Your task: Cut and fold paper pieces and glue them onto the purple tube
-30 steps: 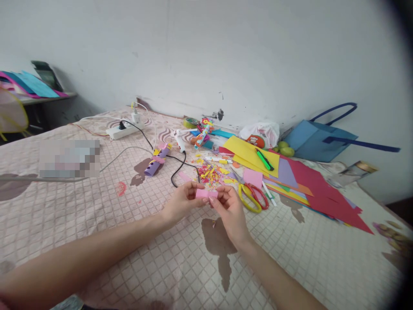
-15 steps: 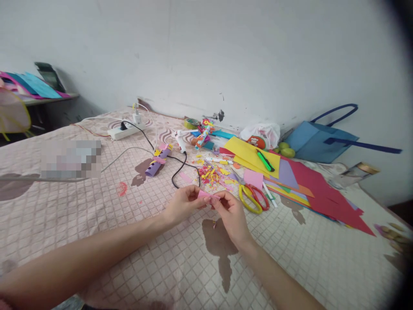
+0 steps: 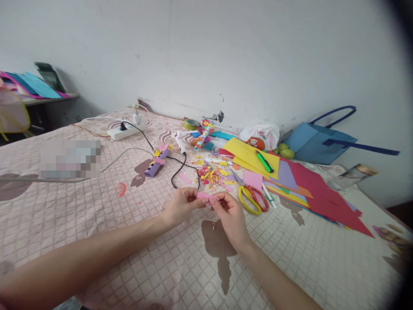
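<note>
Pinching pink strip (image 3: pixel 204 196) at both ends: left hand (image 3: pixel 180 206), right hand (image 3: pixel 229 216); scissors (image 3: pixel 253 199) near right.

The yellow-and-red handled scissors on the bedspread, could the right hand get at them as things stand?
Probably yes. The yellow-and-red handled scissors lie flat just beyond the right hand with nothing between them, but that hand and the left hand both pinch a small pink paper strip.

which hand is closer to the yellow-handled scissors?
Right. The right hand sits just left of the scissors, apart from them; the left hand is farther left, both pinching the pink paper strip.
</note>
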`<act>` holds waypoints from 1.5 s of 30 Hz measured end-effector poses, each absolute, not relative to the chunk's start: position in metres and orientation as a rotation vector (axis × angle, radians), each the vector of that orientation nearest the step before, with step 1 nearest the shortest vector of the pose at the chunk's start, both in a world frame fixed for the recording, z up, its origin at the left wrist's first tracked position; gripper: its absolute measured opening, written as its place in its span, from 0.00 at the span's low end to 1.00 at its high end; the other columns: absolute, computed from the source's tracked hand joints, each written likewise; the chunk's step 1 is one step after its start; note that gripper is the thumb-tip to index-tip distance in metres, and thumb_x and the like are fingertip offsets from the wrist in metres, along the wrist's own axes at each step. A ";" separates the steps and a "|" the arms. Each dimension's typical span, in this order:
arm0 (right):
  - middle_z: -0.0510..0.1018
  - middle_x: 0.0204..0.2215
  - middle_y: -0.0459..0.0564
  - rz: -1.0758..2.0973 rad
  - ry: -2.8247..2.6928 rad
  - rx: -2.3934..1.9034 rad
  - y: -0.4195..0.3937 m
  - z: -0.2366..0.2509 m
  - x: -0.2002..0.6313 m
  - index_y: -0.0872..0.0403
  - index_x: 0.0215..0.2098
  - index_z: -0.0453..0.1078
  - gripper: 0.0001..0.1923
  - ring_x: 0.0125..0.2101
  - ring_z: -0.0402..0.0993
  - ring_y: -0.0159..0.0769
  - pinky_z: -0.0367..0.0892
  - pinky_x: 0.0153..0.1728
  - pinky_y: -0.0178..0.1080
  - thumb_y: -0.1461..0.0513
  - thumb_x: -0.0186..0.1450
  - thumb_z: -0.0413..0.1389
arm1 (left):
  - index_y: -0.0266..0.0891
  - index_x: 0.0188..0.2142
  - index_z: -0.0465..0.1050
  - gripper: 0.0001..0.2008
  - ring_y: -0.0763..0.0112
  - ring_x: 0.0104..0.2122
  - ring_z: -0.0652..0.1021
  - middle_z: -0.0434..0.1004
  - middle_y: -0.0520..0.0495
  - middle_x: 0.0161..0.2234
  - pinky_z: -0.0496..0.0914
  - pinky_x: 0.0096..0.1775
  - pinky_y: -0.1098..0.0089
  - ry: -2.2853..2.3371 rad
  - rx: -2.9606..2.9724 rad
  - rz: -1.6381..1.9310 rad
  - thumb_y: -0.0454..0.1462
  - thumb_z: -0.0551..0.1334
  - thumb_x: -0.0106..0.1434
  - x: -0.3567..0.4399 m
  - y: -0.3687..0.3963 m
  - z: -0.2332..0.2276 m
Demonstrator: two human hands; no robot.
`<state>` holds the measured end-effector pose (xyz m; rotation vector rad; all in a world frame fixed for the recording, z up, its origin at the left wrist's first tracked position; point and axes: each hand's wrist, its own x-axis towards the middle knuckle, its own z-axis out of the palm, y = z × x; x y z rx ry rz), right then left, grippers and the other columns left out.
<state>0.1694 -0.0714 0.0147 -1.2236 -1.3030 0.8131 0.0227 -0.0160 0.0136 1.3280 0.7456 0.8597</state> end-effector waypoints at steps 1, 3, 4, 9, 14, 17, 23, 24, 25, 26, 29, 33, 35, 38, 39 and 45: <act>0.74 0.25 0.45 0.812 -1.303 -1.225 -0.071 0.014 0.170 0.54 0.29 0.69 0.07 0.27 0.70 0.31 0.65 0.30 0.34 0.59 0.61 0.55 | 0.32 0.25 0.71 0.12 0.75 0.24 0.73 0.74 0.50 0.23 0.67 0.29 0.75 0.749 1.330 0.859 0.41 0.67 0.49 0.023 -0.016 0.014; 0.74 0.25 0.45 0.814 -1.299 -1.227 -0.071 0.014 0.170 0.54 0.29 0.69 0.07 0.27 0.70 0.31 0.65 0.30 0.34 0.59 0.61 0.55 | 0.32 0.25 0.71 0.12 0.76 0.24 0.72 0.73 0.50 0.23 0.66 0.28 0.75 0.763 1.344 0.857 0.41 0.67 0.50 0.022 -0.016 0.014; 0.74 0.25 0.45 0.814 -1.297 -1.228 -0.071 0.014 0.170 0.54 0.29 0.69 0.07 0.27 0.70 0.31 0.65 0.30 0.34 0.59 0.61 0.55 | 0.32 0.25 0.71 0.12 0.76 0.24 0.72 0.73 0.50 0.23 0.66 0.28 0.75 0.769 1.352 0.857 0.41 0.67 0.50 0.022 -0.016 0.015; 0.73 0.24 0.45 0.779 -1.333 -1.252 -0.072 0.014 0.171 0.54 0.29 0.69 0.07 0.27 0.68 0.31 0.64 0.29 0.34 0.59 0.61 0.55 | 0.32 0.26 0.70 0.13 0.77 0.24 0.71 0.72 0.50 0.22 0.65 0.28 0.75 0.762 1.377 0.857 0.42 0.65 0.52 0.022 -0.018 0.016; 0.72 0.24 0.44 0.770 -1.335 -1.247 -0.072 0.014 0.171 0.54 0.29 0.68 0.06 0.27 0.68 0.31 0.63 0.30 0.34 0.60 0.61 0.55 | 0.33 0.25 0.71 0.13 0.75 0.25 0.73 0.74 0.49 0.23 0.67 0.30 0.74 0.757 1.344 0.869 0.42 0.66 0.51 0.023 -0.018 0.015; 0.72 0.25 0.44 0.779 -1.325 -1.240 -0.072 0.014 0.171 0.54 0.29 0.68 0.06 0.28 0.69 0.31 0.64 0.30 0.34 0.60 0.60 0.56 | 0.33 0.25 0.72 0.12 0.73 0.26 0.75 0.75 0.49 0.23 0.69 0.31 0.73 0.739 1.330 0.869 0.42 0.66 0.51 0.022 -0.018 0.014; 0.73 0.25 0.45 0.757 -1.331 -1.266 -0.071 0.014 0.171 0.54 0.29 0.68 0.06 0.28 0.68 0.32 0.64 0.30 0.34 0.59 0.60 0.55 | 0.33 0.26 0.73 0.12 0.72 0.27 0.76 0.77 0.47 0.25 0.70 0.34 0.71 0.709 1.296 0.865 0.41 0.67 0.49 0.022 -0.016 0.011; 0.72 0.25 0.45 0.748 -1.332 -1.265 -0.071 0.014 0.171 0.54 0.29 0.68 0.06 0.28 0.68 0.32 0.64 0.30 0.34 0.59 0.60 0.55 | 0.33 0.26 0.73 0.12 0.72 0.27 0.76 0.77 0.47 0.25 0.70 0.33 0.71 0.710 1.304 0.864 0.41 0.67 0.49 0.022 -0.016 0.011; 0.72 0.25 0.45 0.741 -1.335 -1.264 -0.072 0.014 0.171 0.54 0.28 0.68 0.06 0.27 0.68 0.32 0.64 0.30 0.34 0.59 0.60 0.55 | 0.33 0.26 0.73 0.12 0.72 0.27 0.76 0.77 0.47 0.25 0.70 0.33 0.72 0.712 1.313 0.865 0.41 0.67 0.49 0.022 -0.016 0.012; 0.72 0.25 0.45 0.734 -1.338 -1.264 -0.072 0.015 0.171 0.54 0.28 0.68 0.06 0.27 0.68 0.32 0.64 0.30 0.35 0.59 0.60 0.55 | 0.33 0.26 0.73 0.12 0.72 0.27 0.75 0.77 0.47 0.25 0.70 0.33 0.72 0.716 1.322 0.864 0.41 0.67 0.49 0.022 -0.016 0.012; 0.72 0.24 0.45 0.721 -1.349 -1.272 -0.072 0.016 0.171 0.54 0.28 0.68 0.06 0.27 0.68 0.32 0.64 0.30 0.35 0.59 0.60 0.55 | 0.33 0.26 0.72 0.12 0.72 0.27 0.75 0.76 0.48 0.25 0.69 0.32 0.72 0.740 1.333 0.862 0.42 0.67 0.49 0.022 -0.017 0.014; 0.72 0.24 0.46 0.716 -1.353 -1.295 -0.073 0.017 0.172 0.54 0.28 0.68 0.07 0.27 0.68 0.32 0.64 0.30 0.35 0.58 0.60 0.55 | 0.32 0.26 0.71 0.14 0.74 0.25 0.74 0.74 0.48 0.23 0.68 0.29 0.73 0.763 1.361 0.838 0.43 0.66 0.51 0.022 -0.018 0.016; 0.72 0.24 0.46 0.723 -1.357 -1.296 -0.073 0.017 0.171 0.54 0.27 0.68 0.07 0.27 0.68 0.32 0.64 0.29 0.35 0.58 0.60 0.56 | 0.32 0.26 0.71 0.14 0.74 0.25 0.73 0.73 0.49 0.23 0.67 0.29 0.74 0.758 1.369 0.837 0.44 0.65 0.52 0.022 -0.018 0.016; 0.72 0.24 0.45 0.722 -1.365 -1.299 -0.073 0.017 0.171 0.54 0.28 0.68 0.07 0.27 0.67 0.32 0.64 0.29 0.34 0.58 0.60 0.55 | 0.32 0.27 0.71 0.14 0.75 0.26 0.73 0.74 0.49 0.24 0.67 0.31 0.73 0.733 1.335 0.849 0.43 0.65 0.52 0.023 -0.018 0.016; 0.71 0.24 0.45 0.718 -1.369 -1.303 -0.073 0.017 0.171 0.54 0.28 0.68 0.07 0.27 0.67 0.32 0.64 0.29 0.34 0.59 0.60 0.55 | 0.32 0.26 0.71 0.13 0.75 0.26 0.74 0.74 0.49 0.24 0.68 0.31 0.73 0.721 1.319 0.852 0.42 0.66 0.52 0.023 -0.017 0.015; 0.72 0.25 0.45 0.687 -1.379 -1.300 -0.073 0.018 0.171 0.54 0.28 0.69 0.06 0.27 0.67 0.32 0.63 0.30 0.34 0.59 0.60 0.56 | 0.32 0.26 0.71 0.13 0.74 0.27 0.75 0.75 0.48 0.25 0.69 0.33 0.72 0.699 1.278 0.860 0.42 0.67 0.49 0.023 -0.016 0.012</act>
